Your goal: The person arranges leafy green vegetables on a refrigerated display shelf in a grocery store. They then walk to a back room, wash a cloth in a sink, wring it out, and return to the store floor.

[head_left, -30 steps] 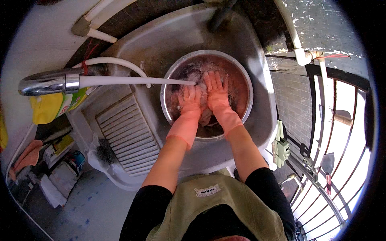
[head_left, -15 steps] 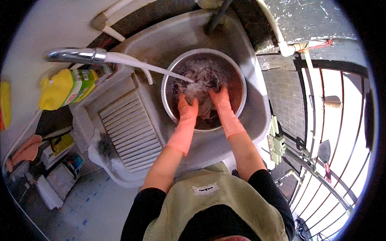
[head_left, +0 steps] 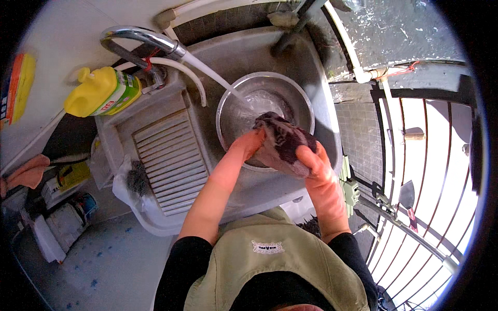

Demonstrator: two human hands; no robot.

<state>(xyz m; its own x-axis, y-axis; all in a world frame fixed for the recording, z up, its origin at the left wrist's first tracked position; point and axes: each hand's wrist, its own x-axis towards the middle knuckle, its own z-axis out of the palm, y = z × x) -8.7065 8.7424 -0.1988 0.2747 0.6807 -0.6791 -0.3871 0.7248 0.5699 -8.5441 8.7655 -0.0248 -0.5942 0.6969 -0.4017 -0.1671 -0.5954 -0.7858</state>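
Note:
A wet bundle of dark cloth [head_left: 285, 142] with paler greyish-pink patches is lifted over the near right rim of a round metal basin [head_left: 300, 96]. My left hand [head_left: 251, 144], in a pink rubber glove, grips the bundle's left side. On its right side my right hand [head_left: 316, 161], gloved alike, is closed with the thumb on top. The fingertips beneath the cloth are hidden. From a curved chrome faucet [head_left: 150, 37] a stream of water [head_left: 212, 75] runs into the basin, where water churns behind my left hand.
The basin stands in a grey sink [head_left: 228, 46] with a ribbed washboard [head_left: 171, 160] on its left. A yellow jug [head_left: 93, 96] is beside the faucet. Farther left hangs an orange-pink cloth [head_left: 28, 173]. Barred window [head_left: 438, 171] and pipes line the right.
Both hands have come up out of the basin, raising the dark cloth from the water toward me and to the right. The view has shifted slightly.

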